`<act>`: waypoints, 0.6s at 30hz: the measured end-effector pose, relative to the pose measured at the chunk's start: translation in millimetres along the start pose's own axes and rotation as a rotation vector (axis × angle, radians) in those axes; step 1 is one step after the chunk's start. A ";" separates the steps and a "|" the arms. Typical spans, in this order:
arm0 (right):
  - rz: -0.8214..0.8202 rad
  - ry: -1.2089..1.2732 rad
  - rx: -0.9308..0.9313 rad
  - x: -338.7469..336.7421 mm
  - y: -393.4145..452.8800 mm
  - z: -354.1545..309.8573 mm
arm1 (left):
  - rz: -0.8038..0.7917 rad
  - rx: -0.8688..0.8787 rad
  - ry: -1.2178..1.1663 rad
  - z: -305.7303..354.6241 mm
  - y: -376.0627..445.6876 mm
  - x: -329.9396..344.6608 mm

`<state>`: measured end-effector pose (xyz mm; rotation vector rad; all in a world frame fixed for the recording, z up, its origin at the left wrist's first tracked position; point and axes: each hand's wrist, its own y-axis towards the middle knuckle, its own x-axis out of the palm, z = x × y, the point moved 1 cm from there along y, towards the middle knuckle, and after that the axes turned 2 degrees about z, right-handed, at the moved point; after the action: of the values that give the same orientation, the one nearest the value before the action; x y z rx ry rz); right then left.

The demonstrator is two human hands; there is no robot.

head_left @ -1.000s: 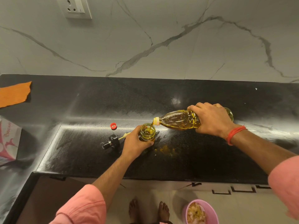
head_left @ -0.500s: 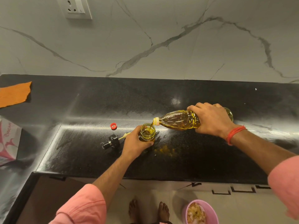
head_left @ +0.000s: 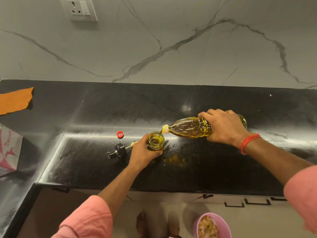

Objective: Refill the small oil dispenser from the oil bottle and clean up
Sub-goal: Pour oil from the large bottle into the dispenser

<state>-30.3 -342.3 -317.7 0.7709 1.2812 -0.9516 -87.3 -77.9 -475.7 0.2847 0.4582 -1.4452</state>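
A small glass oil dispenser [head_left: 155, 141] stands open on the black counter [head_left: 223, 165], partly filled with yellow oil. My left hand [head_left: 143, 152] grips it from the left side. My right hand [head_left: 223, 127] grips a clear plastic oil bottle [head_left: 188, 127], tipped nearly level with its mouth over the dispenser, and a thin stream of oil runs in. The dispenser's black pump top [head_left: 118, 151] with its pale tube lies on the counter left of my left hand. A small red bottle cap [head_left: 120, 134] sits just behind the pump top.
Yellow oil spots [head_left: 175, 158] mark the counter right of the dispenser. An orange cloth [head_left: 15, 100] lies at the far left, a printed box [head_left: 8, 148] below it. A pink bowl of food scraps [head_left: 211, 226] sits on the floor by my feet.
Nothing has visibly moved; both hands hold their places and the oil keeps pouring.
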 end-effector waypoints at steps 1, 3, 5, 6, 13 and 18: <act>-0.001 0.003 0.000 0.1 -0.1 0.2 | 0.000 0.000 0.001 -0.2 0.2 0.2; -0.003 0.006 -0.001 0.4 -0.3 0.4 | 0.001 -0.001 -0.002 -0.3 0.3 0.5; -0.004 0.006 -0.002 0.3 -0.3 0.6 | 0.003 -0.003 -0.003 0.0 0.3 0.7; -0.004 0.005 -0.001 0.3 -0.4 0.6 | 0.002 -0.003 -0.003 0.2 0.3 0.7; -0.007 -0.002 -0.001 0.3 -0.5 0.4 | 0.005 -0.004 -0.001 1.0 0.0 -0.2; -0.008 0.001 -0.003 -0.6 -0.7 -0.1 | 0.006 0.003 -0.008 1.2 -0.6 -0.3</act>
<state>-31.0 -342.5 -317.1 0.7642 1.2880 -0.9555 -87.8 -78.2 -474.5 0.2824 0.4482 -1.4410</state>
